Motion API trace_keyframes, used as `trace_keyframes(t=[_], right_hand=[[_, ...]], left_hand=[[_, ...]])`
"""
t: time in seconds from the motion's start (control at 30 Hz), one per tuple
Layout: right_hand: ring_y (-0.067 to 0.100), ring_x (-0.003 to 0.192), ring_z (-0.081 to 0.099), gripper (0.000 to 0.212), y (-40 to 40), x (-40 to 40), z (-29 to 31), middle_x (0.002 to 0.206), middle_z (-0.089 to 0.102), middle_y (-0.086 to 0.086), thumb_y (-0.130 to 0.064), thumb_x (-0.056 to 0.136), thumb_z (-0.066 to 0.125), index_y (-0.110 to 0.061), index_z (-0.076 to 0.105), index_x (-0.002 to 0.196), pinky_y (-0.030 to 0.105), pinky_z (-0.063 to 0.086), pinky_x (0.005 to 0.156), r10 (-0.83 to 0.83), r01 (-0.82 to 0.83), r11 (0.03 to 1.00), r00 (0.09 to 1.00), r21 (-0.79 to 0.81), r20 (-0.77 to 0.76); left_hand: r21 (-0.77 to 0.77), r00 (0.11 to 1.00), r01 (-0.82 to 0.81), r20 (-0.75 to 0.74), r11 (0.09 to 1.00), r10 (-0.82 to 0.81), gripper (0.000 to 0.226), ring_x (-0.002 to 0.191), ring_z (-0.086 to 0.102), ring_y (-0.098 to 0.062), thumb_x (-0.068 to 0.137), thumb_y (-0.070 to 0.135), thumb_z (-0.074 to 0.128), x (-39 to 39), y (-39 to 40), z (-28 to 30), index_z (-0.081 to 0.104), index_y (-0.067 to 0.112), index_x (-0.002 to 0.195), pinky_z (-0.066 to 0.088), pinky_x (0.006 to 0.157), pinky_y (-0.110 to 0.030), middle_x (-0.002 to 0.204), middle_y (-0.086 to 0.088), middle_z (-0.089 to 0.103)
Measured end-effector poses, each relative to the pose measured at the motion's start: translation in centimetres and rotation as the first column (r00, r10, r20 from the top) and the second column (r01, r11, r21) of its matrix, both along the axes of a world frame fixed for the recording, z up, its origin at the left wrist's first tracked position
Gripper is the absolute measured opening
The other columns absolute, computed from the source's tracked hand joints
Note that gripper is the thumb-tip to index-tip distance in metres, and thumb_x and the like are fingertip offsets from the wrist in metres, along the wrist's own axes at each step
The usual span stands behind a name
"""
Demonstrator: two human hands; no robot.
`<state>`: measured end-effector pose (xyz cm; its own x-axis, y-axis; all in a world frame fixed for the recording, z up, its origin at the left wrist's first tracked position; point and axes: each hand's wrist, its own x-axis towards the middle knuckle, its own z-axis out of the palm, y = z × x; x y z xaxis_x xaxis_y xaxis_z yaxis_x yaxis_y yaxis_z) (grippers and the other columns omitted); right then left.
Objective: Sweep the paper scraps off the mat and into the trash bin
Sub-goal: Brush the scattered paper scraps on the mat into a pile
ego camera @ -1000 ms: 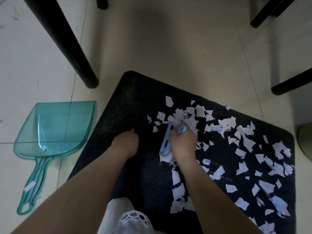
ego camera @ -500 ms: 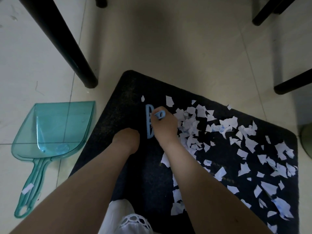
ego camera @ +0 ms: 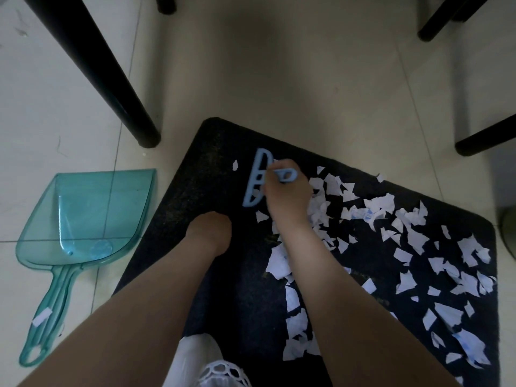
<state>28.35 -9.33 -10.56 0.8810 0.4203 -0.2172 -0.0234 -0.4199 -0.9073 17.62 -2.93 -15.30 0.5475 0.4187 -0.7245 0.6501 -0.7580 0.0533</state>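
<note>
On the black mat (ego camera: pixel 173 208), near its far left corner, we see the right hand (ego camera: pixel 287 199) gripping a small blue brush (ego camera: pixel 255 178) by its handle, its head just left of the knuckles. White paper scraps (ego camera: pixel 385 208) cover the mat's right half. Our left hand (ego camera: pixel 209 230) rests on the mat — fingers hidden, so we cannot tell their state. A teal dustpan (ego camera: pixel 83 219) lies on the tiled floor to the left.

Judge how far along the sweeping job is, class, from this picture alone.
Done: little; the left strip of the mat is bare. In hand: the right hand holds a blue brush on the mat. Left: most paper scraps still lie there, and the dustpan holds none.
</note>
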Motion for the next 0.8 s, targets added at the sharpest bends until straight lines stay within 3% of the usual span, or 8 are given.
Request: trace_keyframes(t=[0.07,0.17,0.27,0.37,0.43,0.57,0.67,0.8], right_hand=[[0.012,0.067,0.060,0.015,2.3,-0.1,-0.9,0.075,0.064,0.005,-0.008,0.090,0.055,-0.015,0.059,0.079,0.013,0.051,0.059,0.046,-0.038,0.998,0.989,0.052,-0.143],[0.018,0.079,0.066,0.016,4.4,0.6,-2.6,0.080,0.064,0.003,-0.012,0.093,0.055,-0.019,0.059,0.079,0.036,0.058,0.080,0.059,-0.053,0.998,0.939,0.029,-0.339],[0.023,0.082,0.065,0.023,3.9,1.6,-3.3,0.082,0.063,0.008,-0.016,0.096,0.046,-0.014,0.054,0.075,0.035,0.056,0.071,-0.031,-0.005,0.987,0.975,-0.158,-0.222],[0.013,0.066,0.053,0.024,1.3,2.4,-2.2,0.069,0.052,-0.003,-0.019,0.099,0.037,-0.011,0.054,0.084,0.022,0.036,0.050,-0.111,0.106,0.939,0.994,-0.327,0.002],[0.009,0.055,0.044,0.025,-0.7,2.8,-1.0,0.062,0.045,-0.005,-0.017,0.098,0.036,-0.014,0.048,0.077,0.021,0.027,0.045,-0.129,0.158,0.908,0.987,-0.389,0.100],[0.011,0.053,0.046,0.031,-2.1,2.0,0.1,0.061,0.050,0.001,-0.017,0.096,0.039,-0.018,0.041,0.065,0.024,0.037,0.051,-0.236,0.246,0.953,0.969,-0.178,0.075],[0.019,0.059,0.058,0.023,-0.7,0.5,-0.2,0.069,0.060,0.010,-0.019,0.096,0.044,-0.017,0.051,0.074,0.032,0.048,0.054,-0.121,0.119,0.990,0.992,-0.071,-0.039],[0.012,0.063,0.061,0.017,0.2,0.1,-1.8,0.079,0.062,0.006,-0.012,0.095,0.050,-0.017,0.059,0.081,0.022,0.055,0.059,0.040,-0.055,0.998,0.954,-0.041,-0.296]], left_hand=[[0.002,1.000,0.004,-0.006,1.000,-0.004,0.031,0.116,0.057,-0.025,0.098,0.007,0.038,0.0,0.1,-0.2,0.058,0.001,0.121,0.046,0.097,-0.031,0.127,-0.013,0.059],[-0.003,1.000,0.016,-0.018,1.000,-0.016,0.033,0.120,0.055,-0.024,0.100,0.010,0.037,0.1,0.3,-0.4,0.055,0.003,0.126,0.045,0.102,-0.031,0.131,-0.012,0.057],[0.007,1.000,0.031,-0.006,0.999,-0.031,0.033,0.119,0.056,-0.024,0.100,0.010,0.036,0.0,0.4,-0.5,0.056,0.003,0.125,0.045,0.101,-0.031,0.131,-0.012,0.057],[0.020,0.999,0.035,0.029,0.999,-0.036,0.031,0.116,0.058,-0.025,0.099,0.010,0.037,-0.1,0.6,-0.4,0.059,0.003,0.120,0.046,0.097,-0.032,0.127,-0.012,0.060],[0.017,0.999,0.030,0.039,0.999,-0.031,0.031,0.114,0.059,-0.026,0.098,0.009,0.038,-0.1,0.5,-0.2,0.061,0.002,0.117,0.047,0.095,-0.033,0.124,-0.013,0.061],[0.016,0.999,0.027,0.033,0.999,-0.028,0.030,0.112,0.059,-0.027,0.097,0.009,0.039,-0.2,0.4,0.0,0.061,0.002,0.116,0.048,0.093,-0.033,0.123,-0.014,0.061],[0.003,0.999,0.032,0.001,0.999,-0.032,0.031,0.117,0.057,-0.024,0.099,0.010,0.038,-0.1,0.4,-0.1,0.058,0.004,0.122,0.046,0.097,-0.031,0.128,-0.012,0.058],[0.003,1.000,0.029,-0.003,1.000,-0.029,0.033,0.119,0.056,-0.024,0.098,0.010,0.039,-0.1,0.4,-0.1,0.056,0.004,0.126,0.045,0.099,-0.031,0.131,-0.012,0.057]])
